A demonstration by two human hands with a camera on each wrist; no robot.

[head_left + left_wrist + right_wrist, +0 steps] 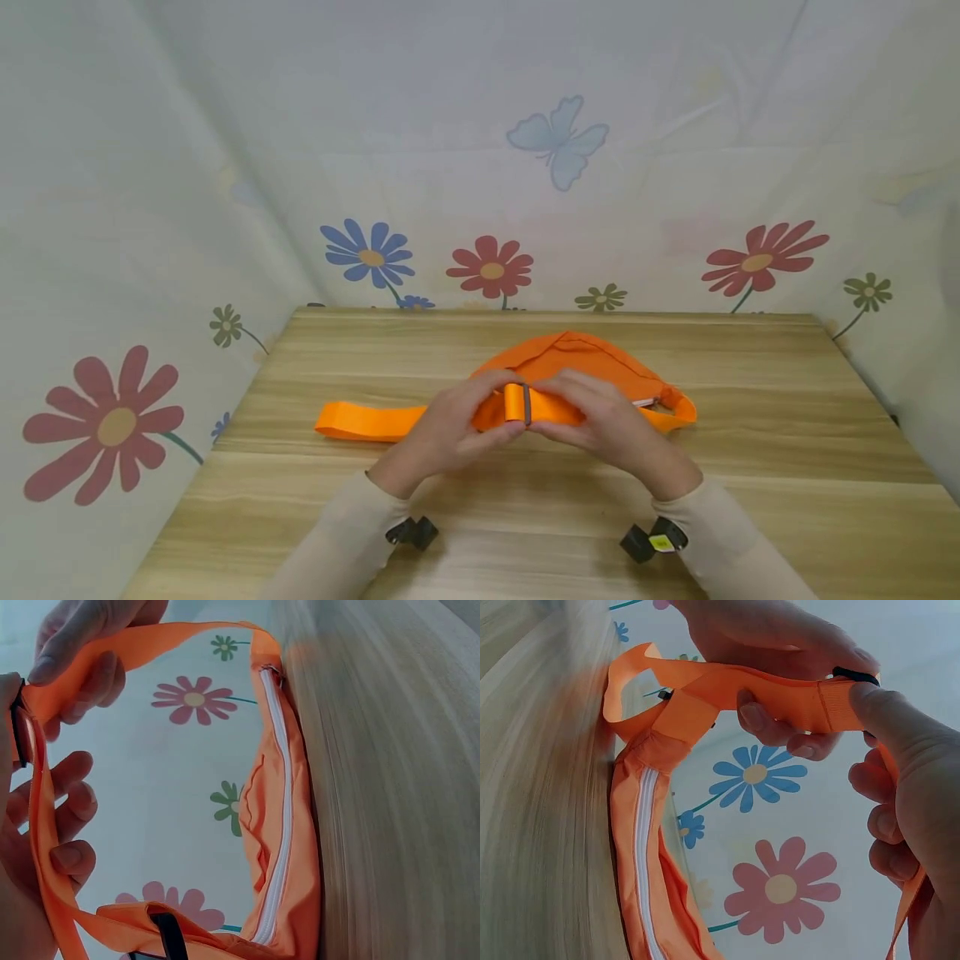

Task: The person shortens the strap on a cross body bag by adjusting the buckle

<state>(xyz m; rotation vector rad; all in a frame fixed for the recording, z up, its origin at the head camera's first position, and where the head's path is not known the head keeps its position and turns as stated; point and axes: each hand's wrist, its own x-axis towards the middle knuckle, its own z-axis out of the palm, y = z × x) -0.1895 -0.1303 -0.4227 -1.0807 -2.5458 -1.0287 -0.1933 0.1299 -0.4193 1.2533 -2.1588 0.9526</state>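
Note:
An orange waist bag [592,354] stands on the table, its white zipper [282,787] facing my hands. Its orange strap [371,422] is lifted in front, and a dark strap slider [527,404] sits on it. My left hand [450,425] pinches the strap just left of the slider, thumb below and fingers above. From the other side my right hand [607,417] pinches the strap close to the slider. In the left wrist view, another black buckle [169,935] shows near the bag's end. Part of the strap behind the fingers is hidden.
The wood-grain table [480,533] runs back to a pale cloth wall [420,167] printed with flowers and a butterfly. A strap loop lies out to the left. Dark wrist devices [412,532] sit at both sleeve cuffs.

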